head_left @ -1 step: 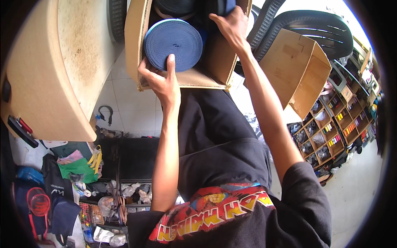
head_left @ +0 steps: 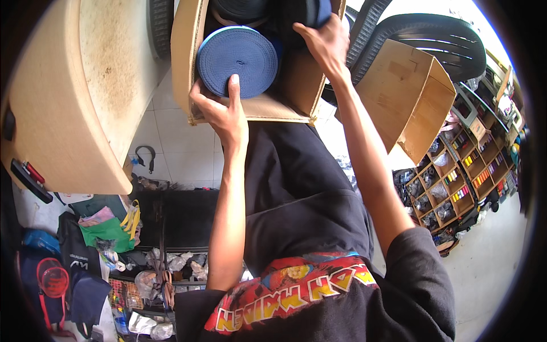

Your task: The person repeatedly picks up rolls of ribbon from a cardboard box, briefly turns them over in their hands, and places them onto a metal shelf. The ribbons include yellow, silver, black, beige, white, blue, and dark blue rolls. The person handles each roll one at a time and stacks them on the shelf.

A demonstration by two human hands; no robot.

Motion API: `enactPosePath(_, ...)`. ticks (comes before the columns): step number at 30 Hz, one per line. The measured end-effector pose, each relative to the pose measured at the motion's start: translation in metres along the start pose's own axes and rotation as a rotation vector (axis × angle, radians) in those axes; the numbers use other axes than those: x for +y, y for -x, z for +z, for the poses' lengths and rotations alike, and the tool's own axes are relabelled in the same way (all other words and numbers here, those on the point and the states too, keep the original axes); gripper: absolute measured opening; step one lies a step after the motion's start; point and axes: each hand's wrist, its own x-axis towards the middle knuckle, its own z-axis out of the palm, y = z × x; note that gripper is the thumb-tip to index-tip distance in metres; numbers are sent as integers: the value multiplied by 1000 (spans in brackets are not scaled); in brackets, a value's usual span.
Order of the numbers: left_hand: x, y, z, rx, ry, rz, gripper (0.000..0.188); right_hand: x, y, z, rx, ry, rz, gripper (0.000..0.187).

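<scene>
An open cardboard box [head_left: 185, 62] rests at my lap, with rolls of dark webbing inside. My left hand [head_left: 223, 111] grips the lower edge of a flat navy webbing roll [head_left: 236, 60], thumb on its face and fingers around the side. My right hand [head_left: 330, 43] is closed around the edge of another dark blue webbing roll [head_left: 310, 12] at the box's right wall; its far fingers are hidden. A black webbing roll [head_left: 242, 8] sits behind the navy one, cut off by the upper edge of the picture.
A second cardboard box [head_left: 393, 94] stands open to the right, beside a black plastic chair [head_left: 433, 40]. A wooden table [head_left: 51, 102] curves along the left. Farther right is a compartment rack [head_left: 450, 185] with coloured spools. Bags and a green cloth [head_left: 108, 235] lie at lower left.
My right hand has shifted slightly down and to the right, and the roll in it shows more of its side. My left hand and its roll have hardly moved.
</scene>
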Motion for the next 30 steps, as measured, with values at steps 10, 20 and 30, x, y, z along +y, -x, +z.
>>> enactPosePath(10,71,20,91,-451,34,151,71,40,69,-49,-181,-254,180,76)
enactPosePath(20,30,29,88,-660,-143,-169,76,44,113,-75,-348,-467,264,50)
enactPosePath(30,142,61,27,-534,-262,586,77,-4,124,-211,-203,-141,-73,47)
